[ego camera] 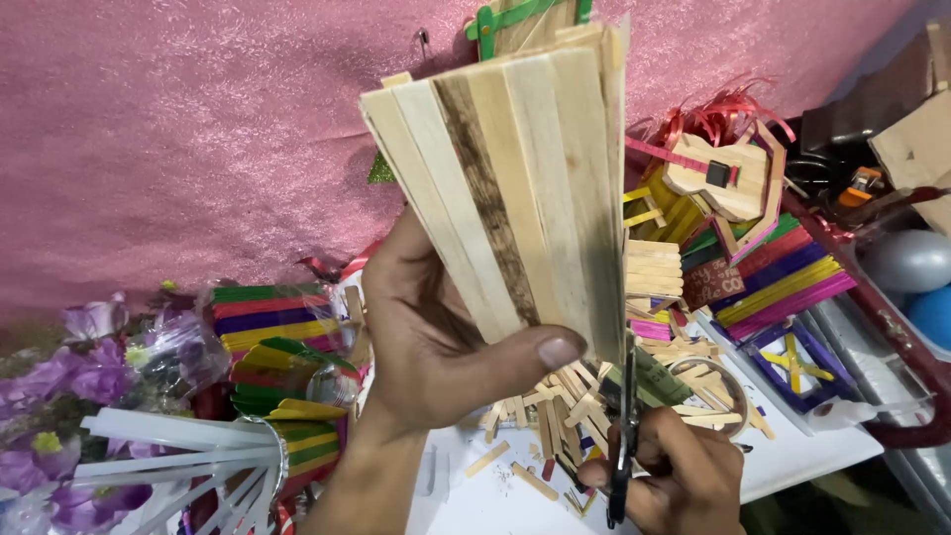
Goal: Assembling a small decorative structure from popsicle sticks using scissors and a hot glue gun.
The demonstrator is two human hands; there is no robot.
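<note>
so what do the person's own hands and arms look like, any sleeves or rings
Both hands are bare: no gloves, rings or watch show. The left hand has a short, plain thumbnail, and its forearm is uncovered down to the picture's lower edge, with no sleeve in view. Of the right hand only the knuckles and fingers show; its wrist and arm are out of frame.

Both hands, left hand (436, 337) and right hand (674, 476), are bare, with no sleeves, rings or gloves.

Clear plastic packs of coloured sticks (267, 317) at left; small dark-red printed label (715, 282) right of centre.
</note>
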